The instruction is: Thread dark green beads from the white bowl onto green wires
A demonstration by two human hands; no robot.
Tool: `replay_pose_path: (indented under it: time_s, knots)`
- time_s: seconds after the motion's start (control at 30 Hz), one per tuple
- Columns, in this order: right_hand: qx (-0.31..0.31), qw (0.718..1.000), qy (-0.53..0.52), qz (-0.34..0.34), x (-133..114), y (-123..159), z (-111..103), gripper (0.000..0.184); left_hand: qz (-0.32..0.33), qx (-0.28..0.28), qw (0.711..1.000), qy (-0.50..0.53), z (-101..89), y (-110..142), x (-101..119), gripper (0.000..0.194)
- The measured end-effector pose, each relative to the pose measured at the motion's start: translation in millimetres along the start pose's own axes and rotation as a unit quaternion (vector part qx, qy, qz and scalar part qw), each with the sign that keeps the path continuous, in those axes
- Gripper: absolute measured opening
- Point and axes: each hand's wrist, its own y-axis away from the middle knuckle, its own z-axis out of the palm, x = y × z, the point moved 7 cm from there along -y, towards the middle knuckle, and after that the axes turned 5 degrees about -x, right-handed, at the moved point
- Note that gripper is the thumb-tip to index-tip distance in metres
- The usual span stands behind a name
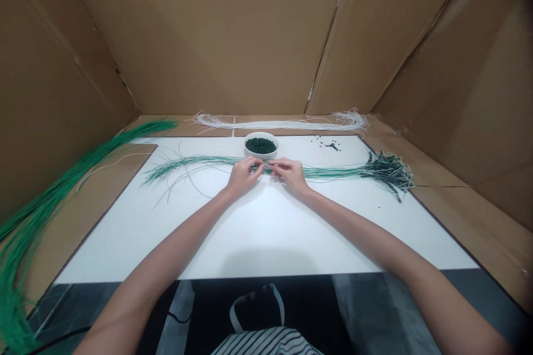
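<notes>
My left hand (246, 173) and my right hand (288, 173) meet at the middle of the white board, just in front of a white bowl (249, 153) of small dark green beads (260, 146). Each hand has its thumb and fingertips pinched together. What lies between them is too small to make out. Behind and under the fingers runs a long bundle of thin green strands (333, 172), partly hidden by both hands. Its left end (166, 170) fans out loosely. Its right end is a thick cluster of dark beaded tips (389, 172) with pale ends.
Several loose dark beads (332, 146) lie right of the bowl on the white board (266, 233). A bundle of white strands (283, 124) stretches along the back. Long green strands (54, 199) hang over the left side. Cardboard walls (225, 39) enclose the back and sides.
</notes>
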Motion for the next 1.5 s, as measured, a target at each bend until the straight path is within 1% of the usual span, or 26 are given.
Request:
replay_pose_path:
  time_s: [0.27, 0.43, 0.57, 0.73, 0.93, 1.1, 1.33, 1.5]
  knots:
    - [-0.035, 0.999, 0.015, 0.010, 2.9, -0.9, 2.4, 0.024, 0.000, -0.008, 1.000, 0.003, 0.2, -0.3, 1.3, 0.016]
    - [-0.005, 0.999, 0.016, 0.033, 0.3, -0.5, 0.7, 0.028, 0.001, -0.012, 1.000, -0.007, 0.5, -0.6, 2.3, 0.015]
    - [0.009, 0.999, 0.009, 0.051, 3.2, -0.7, -0.6, 0.031, 0.004, -0.017, 1.000, -0.007, 1.4, -0.4, 2.2, 0.015]
    - [0.002, 0.998, 0.017, 0.053, 9.0, -1.2, -1.5, 0.027, 0.003, -0.016, 1.000, -0.005, 1.4, -0.5, 1.0, 0.016]
    - [-0.021, 0.999, 0.026, 0.010, 2.1, -0.5, 2.1, 0.023, 0.000, -0.029, 1.000, -0.008, 4.1, -0.6, -1.7, 0.016]
    - [-0.022, 0.999, 0.024, 0.029, 2.9, -0.4, 2.8, 0.028, -0.007, -0.017, 1.000, -0.004, 3.0, 0.1, -2.5, 0.017]
    - [-0.002, 0.998, 0.043, 0.042, 5.3, 0.0, 0.6, 0.028, -0.010, -0.033, 0.999, -0.008, 3.7, -0.9, -0.8, 0.020]
    - [-0.004, 0.998, 0.054, 0.041, 6.8, -0.4, 0.3, 0.029, -0.014, -0.017, 1.000, -0.013, 1.9, -1.3, -1.6, 0.014]
